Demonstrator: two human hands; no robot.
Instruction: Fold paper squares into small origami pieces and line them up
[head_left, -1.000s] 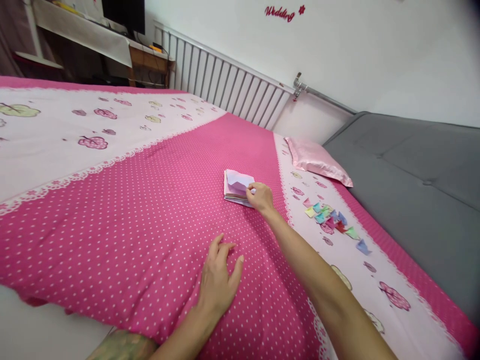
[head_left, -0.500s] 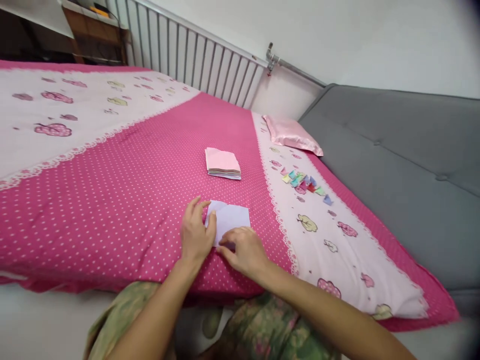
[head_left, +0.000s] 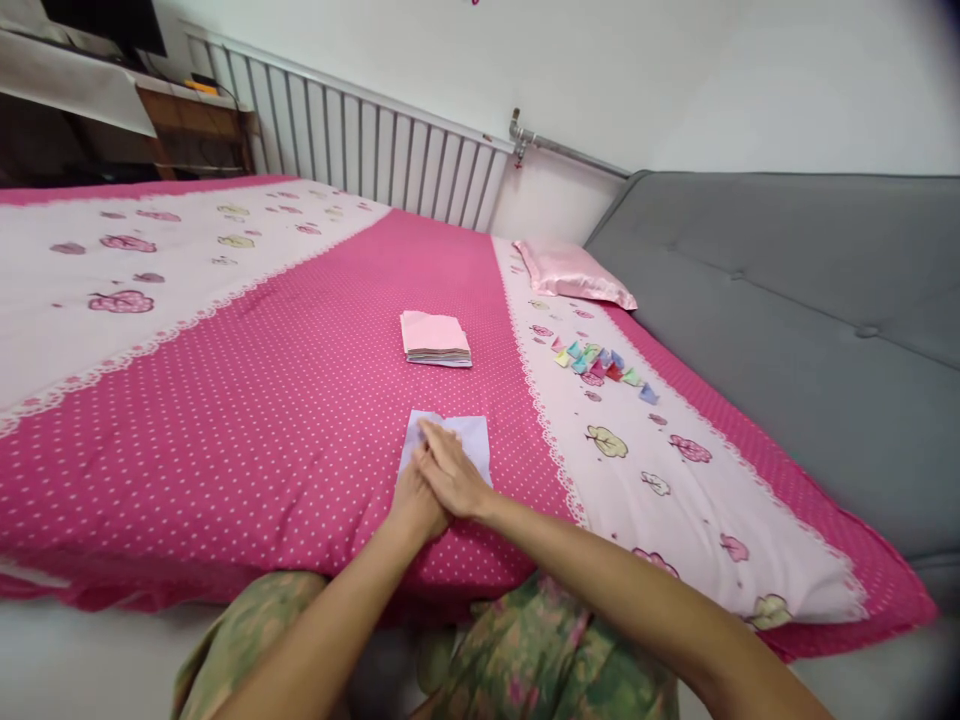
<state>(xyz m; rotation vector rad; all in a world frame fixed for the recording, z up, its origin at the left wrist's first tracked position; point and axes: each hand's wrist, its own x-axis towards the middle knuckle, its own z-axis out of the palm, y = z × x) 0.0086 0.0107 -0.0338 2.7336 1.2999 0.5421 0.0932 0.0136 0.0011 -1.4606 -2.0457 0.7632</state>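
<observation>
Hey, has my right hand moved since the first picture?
Yes, toward you. Judged against the paper stack, where it was then, your right hand is now on the near side, over the lavender sheet.

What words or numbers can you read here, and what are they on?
None that can be read.
Purple sheet: no writing visible on the part that shows.
Paper stack: none visible.
Little folded papers: too small to tell.
Red mark at the top edge: cut off, unreadable.
</observation>
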